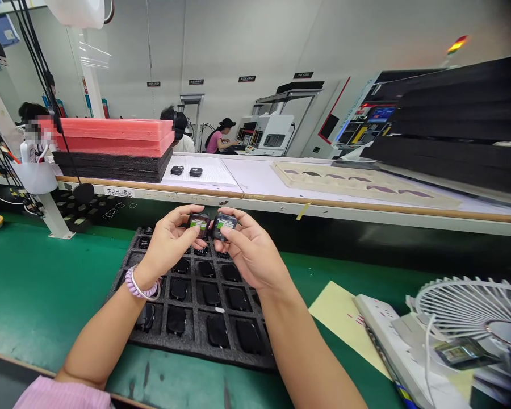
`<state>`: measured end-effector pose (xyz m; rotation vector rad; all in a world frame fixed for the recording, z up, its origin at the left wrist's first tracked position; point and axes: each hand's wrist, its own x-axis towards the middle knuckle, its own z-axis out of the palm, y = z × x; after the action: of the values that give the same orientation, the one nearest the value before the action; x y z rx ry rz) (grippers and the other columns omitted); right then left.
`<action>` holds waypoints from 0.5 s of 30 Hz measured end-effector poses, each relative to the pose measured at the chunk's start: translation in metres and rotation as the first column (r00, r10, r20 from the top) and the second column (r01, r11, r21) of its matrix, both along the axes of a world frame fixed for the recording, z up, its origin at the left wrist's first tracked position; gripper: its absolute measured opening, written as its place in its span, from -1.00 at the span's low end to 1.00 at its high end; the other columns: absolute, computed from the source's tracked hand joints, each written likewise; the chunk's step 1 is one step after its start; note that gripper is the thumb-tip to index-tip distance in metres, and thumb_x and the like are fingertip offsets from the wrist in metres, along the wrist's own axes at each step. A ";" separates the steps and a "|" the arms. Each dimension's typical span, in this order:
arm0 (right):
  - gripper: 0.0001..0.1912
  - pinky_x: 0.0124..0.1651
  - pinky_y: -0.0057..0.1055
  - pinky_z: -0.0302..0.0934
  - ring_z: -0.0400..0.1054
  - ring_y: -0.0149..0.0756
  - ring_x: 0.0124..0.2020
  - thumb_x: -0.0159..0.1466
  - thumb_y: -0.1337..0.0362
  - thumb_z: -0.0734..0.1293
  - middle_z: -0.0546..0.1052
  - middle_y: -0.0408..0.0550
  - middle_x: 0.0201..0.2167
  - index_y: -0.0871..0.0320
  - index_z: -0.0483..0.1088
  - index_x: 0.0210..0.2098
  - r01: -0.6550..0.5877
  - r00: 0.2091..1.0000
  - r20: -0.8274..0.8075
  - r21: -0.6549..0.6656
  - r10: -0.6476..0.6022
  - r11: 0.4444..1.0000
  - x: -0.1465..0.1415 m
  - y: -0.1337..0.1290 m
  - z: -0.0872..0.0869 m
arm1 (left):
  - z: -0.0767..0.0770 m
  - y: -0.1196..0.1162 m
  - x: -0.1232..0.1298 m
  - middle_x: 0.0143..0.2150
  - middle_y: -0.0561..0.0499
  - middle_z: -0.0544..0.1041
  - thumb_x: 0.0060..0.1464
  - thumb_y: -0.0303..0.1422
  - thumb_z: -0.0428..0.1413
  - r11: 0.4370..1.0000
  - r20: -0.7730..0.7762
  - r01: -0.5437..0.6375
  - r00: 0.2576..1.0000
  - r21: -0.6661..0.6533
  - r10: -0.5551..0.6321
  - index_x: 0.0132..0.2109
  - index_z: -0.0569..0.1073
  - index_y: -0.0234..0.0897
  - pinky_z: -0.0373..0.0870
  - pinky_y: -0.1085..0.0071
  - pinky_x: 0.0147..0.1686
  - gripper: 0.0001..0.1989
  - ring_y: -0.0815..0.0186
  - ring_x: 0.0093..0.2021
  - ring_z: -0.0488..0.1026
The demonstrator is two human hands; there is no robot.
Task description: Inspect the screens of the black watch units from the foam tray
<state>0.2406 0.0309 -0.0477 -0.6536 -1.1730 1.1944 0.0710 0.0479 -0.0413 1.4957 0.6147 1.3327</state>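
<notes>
Above the far part of a black foam tray, my left hand (174, 236) pinches a small black square device (199, 225) with a lit greenish-white patch on its face. Close beside it, my right hand (249, 244) grips a second black square device (224, 226) of the same look. Thumbs lie on the faces, and fingers wrap behind, partly hidden. Under both hands, the foam tray (200, 347) lies on the green bench, its compartments filled with several similar black devices (217, 330). A small white piece (220, 310) rests on a divider.
A raised shelf (255, 176) crosses behind, bearing pink foam sheets (114, 136), two black devices (186, 171) and a beige tray (357, 184). Right are yellow paper (336, 312), a power strip (378, 318) and a white fan (472, 307). Cables hang at left. People sit beyond the shelf.
</notes>
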 end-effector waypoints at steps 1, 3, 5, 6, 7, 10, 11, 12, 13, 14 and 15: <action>-0.55 -0.39 -0.40 0.32 0.33 -0.39 -0.50 0.10 0.20 0.55 0.47 -0.19 -0.37 0.07 0.40 -0.06 0.002 1.000 0.000 0.002 -0.002 1.000 0.000 0.000 0.000 | 0.000 0.000 0.000 -0.18 -0.02 0.53 0.06 -0.33 0.26 1.000 -0.002 0.003 1.000 0.003 -0.003 0.09 0.43 -0.29 0.60 0.51 -0.41 -0.57 0.38 -0.44 0.58; -0.54 -0.39 -0.39 0.32 0.34 -0.38 -0.49 0.09 0.22 0.55 0.46 -0.20 -0.38 0.06 0.40 -0.05 -0.001 1.000 -0.001 0.007 0.001 1.000 0.000 -0.001 0.000 | 0.000 -0.001 -0.001 -0.16 -0.03 0.53 0.06 -0.33 0.26 1.000 -0.001 0.008 1.000 0.007 -0.008 0.10 0.43 -0.29 0.61 0.50 -0.38 -0.55 0.37 -0.42 0.59; -0.53 -0.38 -0.37 0.33 0.34 -0.36 -0.48 0.07 0.25 0.54 0.46 -0.20 -0.39 0.05 0.40 -0.05 -0.007 1.000 -0.001 0.011 0.007 1.000 0.000 -0.001 0.001 | 0.001 -0.001 -0.002 -0.16 -0.03 0.54 0.05 -0.31 0.26 1.000 0.000 0.015 1.000 0.005 -0.015 0.10 0.43 -0.29 0.62 0.49 -0.37 -0.54 0.37 -0.41 0.59; -0.53 -0.38 -0.36 0.33 0.34 -0.35 -0.49 0.06 0.25 0.53 0.46 -0.20 -0.39 0.05 0.40 -0.05 -0.008 1.000 0.000 0.011 0.008 1.000 0.000 -0.001 0.001 | 0.001 -0.001 -0.002 -0.16 -0.03 0.54 0.05 -0.30 0.27 1.000 0.000 0.017 1.000 0.004 -0.017 0.10 0.43 -0.29 0.61 0.50 -0.37 -0.53 0.37 -0.42 0.59; -0.53 -0.39 -0.36 0.32 0.34 -0.35 -0.49 0.06 0.23 0.53 0.46 -0.20 -0.39 0.05 0.41 -0.05 -0.006 1.000 0.003 0.009 0.006 1.000 0.000 -0.001 0.002 | 0.002 -0.001 -0.002 -0.17 -0.03 0.55 0.05 -0.29 0.27 1.000 0.000 0.016 1.000 0.003 -0.016 0.10 0.44 -0.30 0.61 0.50 -0.39 -0.53 0.38 -0.43 0.58; -0.57 -0.43 -0.38 0.29 0.33 -0.36 -0.52 0.11 0.12 0.54 0.46 -0.19 -0.42 0.08 0.42 -0.09 -0.007 1.000 0.001 0.001 0.007 1.000 -0.001 0.002 0.001 | 0.001 0.000 -0.002 -0.23 -0.02 0.56 0.07 -0.23 0.27 1.000 -0.007 0.001 1.000 0.006 -0.001 0.06 0.47 -0.32 0.58 0.54 -0.46 -0.56 0.41 -0.48 0.55; -0.57 -0.44 -0.39 0.28 0.32 -0.36 -0.53 0.12 0.08 0.54 0.46 -0.19 -0.43 0.08 0.42 -0.10 -0.010 1.000 -0.002 -0.002 0.010 1.000 -0.001 0.002 0.000 | 0.001 0.001 -0.002 -0.24 -0.01 0.56 0.08 -0.22 0.26 1.000 -0.011 -0.008 1.000 0.008 0.008 0.04 0.48 -0.32 0.57 0.55 -0.48 -0.58 0.42 -0.50 0.54; -0.57 -0.45 -0.39 0.27 0.31 -0.37 -0.54 0.12 0.06 0.54 0.45 -0.20 -0.45 0.09 0.42 -0.11 -0.014 1.000 -0.005 -0.004 0.014 1.000 -0.001 0.003 -0.001 | 0.000 0.001 -0.002 -0.25 0.00 0.55 0.08 -0.22 0.26 1.000 -0.014 -0.015 1.000 0.009 0.015 0.03 0.49 -0.32 0.56 0.56 -0.49 -0.60 0.43 -0.51 0.53; -0.56 -0.45 -0.40 0.27 0.30 -0.37 -0.55 0.12 0.05 0.55 0.45 -0.20 -0.46 0.09 0.43 -0.11 -0.018 1.000 -0.009 -0.006 0.018 1.000 -0.001 0.003 -0.001 | -0.001 0.001 -0.002 -0.25 0.01 0.55 0.08 -0.23 0.27 1.000 -0.016 -0.020 1.000 0.010 0.020 0.02 0.49 -0.31 0.55 0.57 -0.50 -0.61 0.44 -0.51 0.53; -0.55 -0.45 -0.41 0.27 0.30 -0.38 -0.54 0.12 0.05 0.56 0.45 -0.20 -0.46 0.09 0.43 -0.11 -0.020 1.000 -0.011 -0.006 0.020 1.000 -0.001 0.003 -0.002 | -0.001 0.002 -0.001 -0.25 0.01 0.54 0.07 -0.25 0.27 1.000 -0.016 -0.023 1.000 0.010 0.023 0.02 0.49 -0.30 0.55 0.58 -0.49 -0.62 0.44 -0.50 0.54; -0.55 -0.44 -0.41 0.27 0.31 -0.38 -0.54 0.11 0.07 0.56 0.45 -0.20 -0.45 0.08 0.43 -0.10 -0.019 1.000 -0.011 -0.006 0.019 1.000 -0.001 0.003 -0.002 | -0.002 0.002 -0.001 -0.23 0.01 0.54 0.06 -0.27 0.28 1.000 -0.015 -0.024 1.000 0.008 0.024 0.03 0.49 -0.29 0.56 0.58 -0.47 -0.61 0.44 -0.49 0.54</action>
<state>0.2400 0.0341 -0.0494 -0.6404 -1.1691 1.2165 0.0697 0.0497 -0.0429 1.5101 0.6394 1.3447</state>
